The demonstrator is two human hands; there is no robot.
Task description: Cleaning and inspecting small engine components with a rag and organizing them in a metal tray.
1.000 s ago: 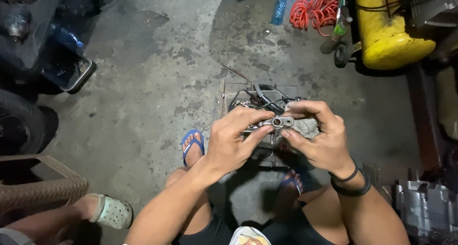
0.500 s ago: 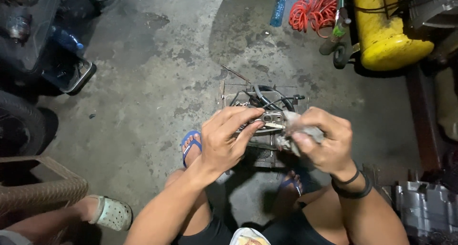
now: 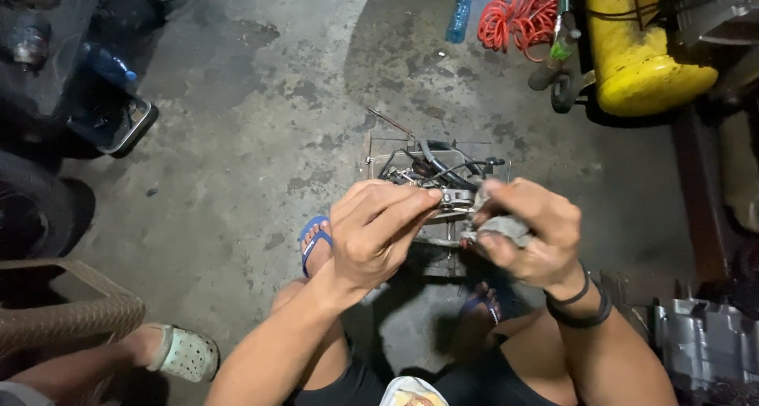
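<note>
Change since a second ago: the small metal part no longer lies flat between both hands with its ring facing up; it is now tilted, and the right hand has drawn to 3 o'clock, wrapped round a grey rag; judged, the part is being wiped or turned over for its other face.

Near: two bare knees, one left hand, one right hand; left fingers narrow, pinching the metal part at its left end; right fingers closed on the rag and on the part's right end; the part sits at centre, between both hands, above the wire tray.

Two dark wristbands on the right wrist; two blue sandals, one at 9 o'clock of the hands.

Middle: one wire tray of hoses and cables on the concrete floor, just past the hands at 12 o'clock.

At 8 o'clock: one pale clog on another person's foot; one woven stool.

Far: one blue bottle; one coiled orange hose; one yellow tank, at 1 o'clock.
</note>
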